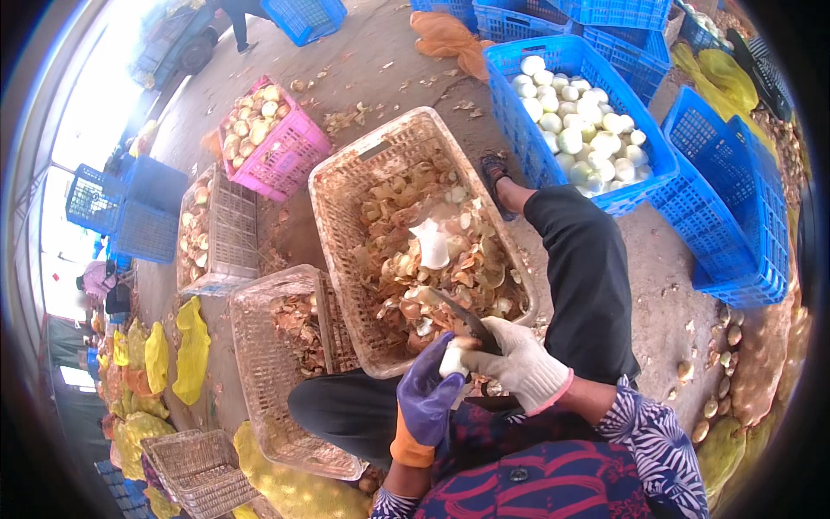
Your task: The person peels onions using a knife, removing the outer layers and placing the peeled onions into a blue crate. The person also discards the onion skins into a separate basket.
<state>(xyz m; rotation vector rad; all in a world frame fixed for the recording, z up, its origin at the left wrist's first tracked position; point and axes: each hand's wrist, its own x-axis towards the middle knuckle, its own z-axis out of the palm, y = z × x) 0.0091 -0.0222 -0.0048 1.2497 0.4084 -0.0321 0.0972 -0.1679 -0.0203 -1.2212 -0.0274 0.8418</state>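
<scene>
My left hand (428, 389), in a purple rubber glove with an orange cuff, is closed around a white peeled onion (453, 361). A knife (470, 321) with a dark blade is gripped in my right hand (519, 363), which wears a white knitted glove. The right fingertips meet the onion, and the blade points up and left above it. Just beyond both hands, a dirty plastic crate (337, 240) holds a bed of onion skins (467, 266). A white piece (431, 243), perhaps onion, shows bright among the skins.
Peeled onions (587, 133) fill a blue crate (525, 139) at upper right. More blue crates (726, 201) stand beside it. Unpeeled onions sit in a pink crate (292, 149) and a whitish crate (227, 240). Yellow mesh sacks (191, 350) lie left. A person (100, 279) sits far left.
</scene>
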